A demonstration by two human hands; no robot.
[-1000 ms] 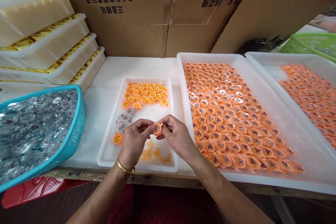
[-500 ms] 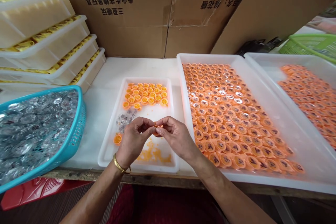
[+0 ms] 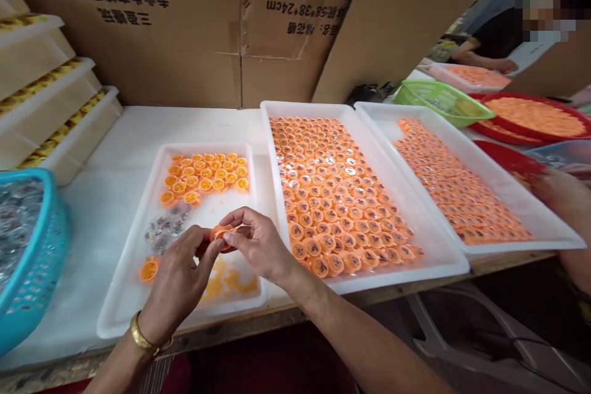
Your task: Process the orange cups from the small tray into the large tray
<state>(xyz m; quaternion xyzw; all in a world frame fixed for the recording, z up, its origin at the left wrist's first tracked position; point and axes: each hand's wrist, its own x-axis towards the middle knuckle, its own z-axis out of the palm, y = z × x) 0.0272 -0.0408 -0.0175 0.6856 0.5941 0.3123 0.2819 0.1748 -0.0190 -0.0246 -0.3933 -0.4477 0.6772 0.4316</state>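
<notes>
Both hands meet over the small white tray (image 3: 122,258), with an orange plastic cup (image 3: 220,232) pinched between them. My left hand (image 3: 178,274) grips the cup from the left, and my right hand (image 3: 261,246) holds it from the right with thumb and fingertips. Fingers partly hide the cup's inside. Rows of orange cups with yellow filling (image 3: 205,173) fill the back of the tray. Left of the hands lie clear plastic lids (image 3: 166,226) and a lone filled orange cup (image 3: 149,269). Loose yellow bits (image 3: 228,281) are scattered at the tray's front.
Two larger trays of lidded orange cups (image 3: 341,191) (image 3: 455,188) stand to the right. A blue basket (image 3: 44,258) of clear lids and stacked cream trays (image 3: 78,135) are left. Cardboard boxes (image 3: 184,68) wall the back. Far right are a green basket (image 3: 443,101) and a co-worker's arm (image 3: 566,203).
My view has turned right, bringing co-workers and red trays into sight. Both hands keep the orange cup, with the right fingers shifted over it. Another filled cup stands at the rows' front.
</notes>
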